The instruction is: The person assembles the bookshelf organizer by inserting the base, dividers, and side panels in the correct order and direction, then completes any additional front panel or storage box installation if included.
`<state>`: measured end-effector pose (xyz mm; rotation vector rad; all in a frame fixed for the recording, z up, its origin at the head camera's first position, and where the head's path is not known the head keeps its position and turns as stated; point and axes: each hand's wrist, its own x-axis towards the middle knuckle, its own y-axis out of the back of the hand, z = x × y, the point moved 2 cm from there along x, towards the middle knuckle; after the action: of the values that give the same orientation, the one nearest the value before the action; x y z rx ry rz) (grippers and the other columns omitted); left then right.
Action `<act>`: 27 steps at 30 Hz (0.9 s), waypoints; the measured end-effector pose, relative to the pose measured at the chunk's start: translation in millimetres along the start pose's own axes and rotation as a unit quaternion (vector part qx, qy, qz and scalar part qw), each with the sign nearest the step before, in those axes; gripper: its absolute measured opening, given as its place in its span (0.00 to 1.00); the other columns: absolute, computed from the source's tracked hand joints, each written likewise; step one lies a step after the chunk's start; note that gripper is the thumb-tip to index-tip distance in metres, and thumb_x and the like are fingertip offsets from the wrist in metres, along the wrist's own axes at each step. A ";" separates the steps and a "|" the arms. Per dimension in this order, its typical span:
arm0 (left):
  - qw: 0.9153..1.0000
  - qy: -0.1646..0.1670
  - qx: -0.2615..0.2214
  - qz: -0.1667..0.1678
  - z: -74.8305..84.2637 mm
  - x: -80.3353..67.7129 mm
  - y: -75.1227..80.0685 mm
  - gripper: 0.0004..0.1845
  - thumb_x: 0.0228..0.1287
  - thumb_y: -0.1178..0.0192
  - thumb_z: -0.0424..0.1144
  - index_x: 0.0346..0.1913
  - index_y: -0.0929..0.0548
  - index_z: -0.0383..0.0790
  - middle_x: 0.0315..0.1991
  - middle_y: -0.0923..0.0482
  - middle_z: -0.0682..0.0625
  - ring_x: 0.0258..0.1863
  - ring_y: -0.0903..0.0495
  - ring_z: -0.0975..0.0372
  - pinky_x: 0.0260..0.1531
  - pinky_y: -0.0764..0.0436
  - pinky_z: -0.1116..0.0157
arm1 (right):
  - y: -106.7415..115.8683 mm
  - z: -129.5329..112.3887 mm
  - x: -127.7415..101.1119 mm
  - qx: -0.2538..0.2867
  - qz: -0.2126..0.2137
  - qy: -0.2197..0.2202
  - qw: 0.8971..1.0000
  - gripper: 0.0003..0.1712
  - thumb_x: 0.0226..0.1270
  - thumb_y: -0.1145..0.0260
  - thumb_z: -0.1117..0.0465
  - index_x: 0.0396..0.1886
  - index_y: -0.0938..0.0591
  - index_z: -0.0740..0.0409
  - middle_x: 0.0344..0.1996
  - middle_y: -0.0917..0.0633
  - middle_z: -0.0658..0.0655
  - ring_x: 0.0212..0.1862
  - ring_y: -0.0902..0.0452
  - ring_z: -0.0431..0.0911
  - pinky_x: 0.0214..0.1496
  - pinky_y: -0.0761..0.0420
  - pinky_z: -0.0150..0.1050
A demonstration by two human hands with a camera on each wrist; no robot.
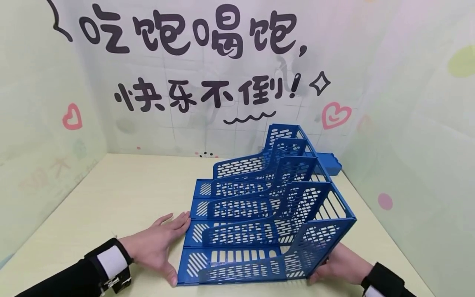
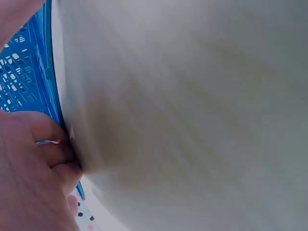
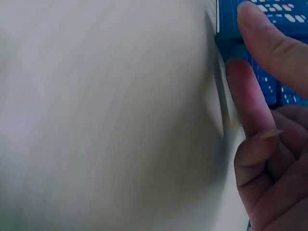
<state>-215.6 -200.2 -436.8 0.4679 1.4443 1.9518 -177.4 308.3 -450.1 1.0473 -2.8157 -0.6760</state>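
Observation:
A blue plastic file organizer (image 1: 237, 231) with several upright perforated dividers stands on the table, its low ends to the left and its tall slatted back to the right. My left hand (image 1: 157, 243) is spread against the low left edge, the thumb at the near corner and the fingers farther along. Up close in the left wrist view, the left fingers (image 2: 57, 159) meet the organizer's bottom rim. My right hand (image 1: 339, 264) touches the near right bottom corner and is partly hidden behind the back. There, the right thumb (image 3: 272, 43) and extended index finger lie at the corner, with the other fingers bent.
Beyond the organizer's back, a smaller blue box-like piece (image 1: 328, 163) lies by the table's right edge. The pale wooden table (image 1: 122, 185) extends to the left. Printed white curtains (image 1: 208, 136) close off the back and both sides.

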 end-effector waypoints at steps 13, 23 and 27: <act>0.997 0.033 -0.074 -0.018 -3.0 -4.2 -6.7 0.88 0.30 0.15 0.76 0.86 0.48 0.22 0.89 0.58 0.28 0.90 0.54 0.36 0.84 0.58 0.31 | -21.8 -0.8 -5.1 0.009 0.029 -0.139 0.990 0.36 0.68 0.19 0.61 0.71 0.22 0.65 0.57 0.08 0.62 0.45 0.16 0.49 0.47 0.18 0.33; 0.997 0.024 -0.072 -0.017 -1.5 -5.8 -3.6 0.84 0.33 0.16 0.75 0.84 0.44 0.20 0.88 0.53 0.27 0.89 0.50 0.36 0.83 0.60 0.30 | -17.5 2.7 -1.8 0.026 0.022 -0.111 0.993 0.40 0.68 0.20 0.65 0.74 0.29 0.70 0.59 0.11 0.70 0.46 0.15 0.45 0.47 0.17 0.31; 0.997 0.020 -0.070 0.000 -2.6 -6.3 -4.1 0.85 0.31 0.16 0.75 0.83 0.43 0.20 0.88 0.53 0.27 0.88 0.50 0.35 0.83 0.60 0.29 | -17.7 -2.2 6.8 0.017 0.025 -0.070 0.997 0.45 0.68 0.20 0.64 0.78 0.33 0.70 0.61 0.12 0.72 0.50 0.11 0.41 0.52 0.14 0.31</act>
<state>-211.5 -205.6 -440.9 0.3682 1.3201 2.0560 -171.4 291.3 -456.2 0.9654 -2.9715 -0.7278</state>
